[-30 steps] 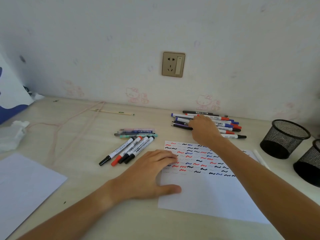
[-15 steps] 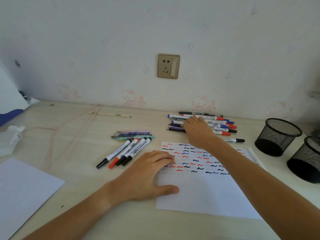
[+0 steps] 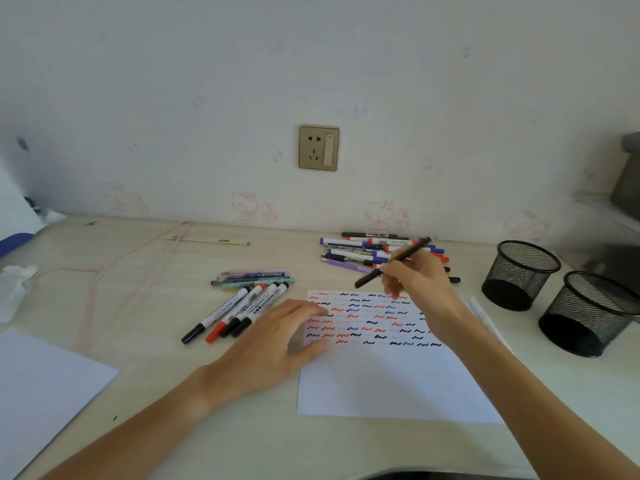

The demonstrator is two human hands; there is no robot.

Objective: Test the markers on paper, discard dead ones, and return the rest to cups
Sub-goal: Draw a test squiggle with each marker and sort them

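My right hand [image 3: 414, 282] holds a thin black pen [image 3: 393, 262] tilted above the top edge of the test paper [image 3: 388, 382], tip pointing down-left. The paper's upper half is covered with red, blue and black squiggles. My left hand [image 3: 273, 341] lies flat with fingers spread on the paper's left edge. Behind my right hand lies a pile of markers [image 3: 360, 249]. Left of the paper lie several white markers with black and red caps [image 3: 239, 311] and a few thin pens [image 3: 254, 278]. Two black mesh cups [image 3: 519, 273] [image 3: 588, 315] stand at the right.
A blank white sheet [image 3: 41, 393] lies at the front left. A crumpled tissue [image 3: 14, 289] sits at the left edge. A thin stick [image 3: 207, 241] and a pink cord [image 3: 104, 268] lie toward the wall. A white stick [image 3: 483, 313] lies beside the paper's right edge.
My right hand has left the marker pile with a black pen in it and lifted back toward the paper. My left hand stays on the paper.
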